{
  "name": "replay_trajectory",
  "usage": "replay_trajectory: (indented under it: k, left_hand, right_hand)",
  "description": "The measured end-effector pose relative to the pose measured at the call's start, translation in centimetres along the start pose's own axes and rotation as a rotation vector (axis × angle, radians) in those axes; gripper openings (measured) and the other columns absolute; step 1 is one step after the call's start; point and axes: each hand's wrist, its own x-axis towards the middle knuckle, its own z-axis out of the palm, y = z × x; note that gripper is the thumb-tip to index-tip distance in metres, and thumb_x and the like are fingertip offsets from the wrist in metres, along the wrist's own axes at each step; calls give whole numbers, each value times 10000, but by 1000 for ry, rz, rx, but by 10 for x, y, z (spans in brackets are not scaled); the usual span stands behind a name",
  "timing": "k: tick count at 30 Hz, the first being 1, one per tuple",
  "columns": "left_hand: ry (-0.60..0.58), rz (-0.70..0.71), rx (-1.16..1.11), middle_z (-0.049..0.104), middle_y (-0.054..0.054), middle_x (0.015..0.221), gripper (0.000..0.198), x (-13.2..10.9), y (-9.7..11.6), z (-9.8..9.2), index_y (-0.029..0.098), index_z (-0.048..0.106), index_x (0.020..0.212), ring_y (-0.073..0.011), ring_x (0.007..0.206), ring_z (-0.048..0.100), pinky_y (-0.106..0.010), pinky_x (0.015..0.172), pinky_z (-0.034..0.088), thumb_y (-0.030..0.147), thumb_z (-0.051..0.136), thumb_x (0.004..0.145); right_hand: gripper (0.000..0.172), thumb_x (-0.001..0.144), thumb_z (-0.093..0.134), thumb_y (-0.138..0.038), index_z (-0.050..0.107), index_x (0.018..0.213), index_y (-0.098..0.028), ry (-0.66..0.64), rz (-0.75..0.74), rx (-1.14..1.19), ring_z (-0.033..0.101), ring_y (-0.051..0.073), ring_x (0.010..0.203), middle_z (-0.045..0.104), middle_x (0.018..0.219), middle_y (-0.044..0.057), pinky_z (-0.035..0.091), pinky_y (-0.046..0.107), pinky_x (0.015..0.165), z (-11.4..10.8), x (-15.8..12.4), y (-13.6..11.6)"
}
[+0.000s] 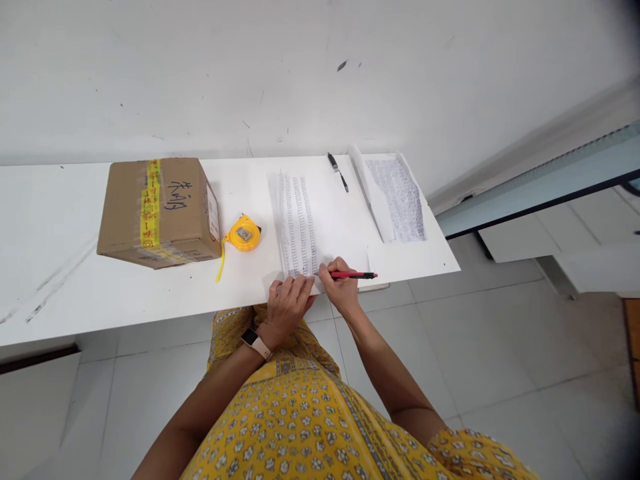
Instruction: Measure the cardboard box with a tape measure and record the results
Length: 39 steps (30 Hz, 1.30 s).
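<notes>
My right hand (342, 288) is closed around a red pen (353, 274) with a black end. The pen's tip is at the lower edge of a paper sheet (330, 230), by columns of dark handwritten marks. My left hand (289, 303) lies on the same sheet at the table's front edge, its fingers spread over the paper and holding nothing else. The left wrist wears a watch (249, 337) with a pale strap. A yellow tape measure (243, 233) lies left of the sheet, a short length of its blade sticking out.
A taped cardboard box (160, 213) stands on the white table (60, 267) at the left. Behind the sheet lies a black pen (339, 172). Farther right is a curled pad of written paper (397, 200). A wall backs the table; a glass-edged panel (540, 180) is at right.
</notes>
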Motion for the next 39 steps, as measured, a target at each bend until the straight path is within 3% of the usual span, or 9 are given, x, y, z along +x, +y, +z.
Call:
replay_trajectory:
  k: [5,10,19,33,39]
  left_hand:
    - [20,0,-23,728,-117,1147,357,0,0,-1,236,666,1273,-302,989,666,-460,858,468,358,492,985]
    - [115,35,64,738,-106,1120,343,0,0,1,200,667,1242,-273,969,660,-440,878,426,368,539,972]
    - [133,53,121,738,-103,1115,352,-1,-1,3,202,665,1236,-250,972,652,-419,878,403,394,546,967]
    - [119,36,83,728,-107,1115,353,-1,-1,3,213,662,1246,-255,985,644,-414,892,407,390,550,963]
    - [51,-3,53,722,-112,1145,363,-2,0,3,235,651,1271,-258,1014,644,-420,905,420,396,531,969]
  right_hand:
    - [352,837,570,-308,330,591,-235,-3,12,17,334,99,496,325,526,-72,310,260,501,0,0,0]
    - [354,851,564,-316,333,596,-234,18,20,17,352,106,517,347,544,-64,318,264,516,0,-1,2]
    - [351,846,566,-309,336,592,-235,-1,19,19,342,106,505,339,543,-69,312,271,518,-1,-1,1]
    - [363,853,566,-299,311,603,-235,7,30,41,334,107,522,328,566,-68,313,278,535,-1,0,0]
    - [368,854,562,-325,316,596,-234,5,51,48,350,109,531,337,568,-62,325,277,537,-1,1,0]
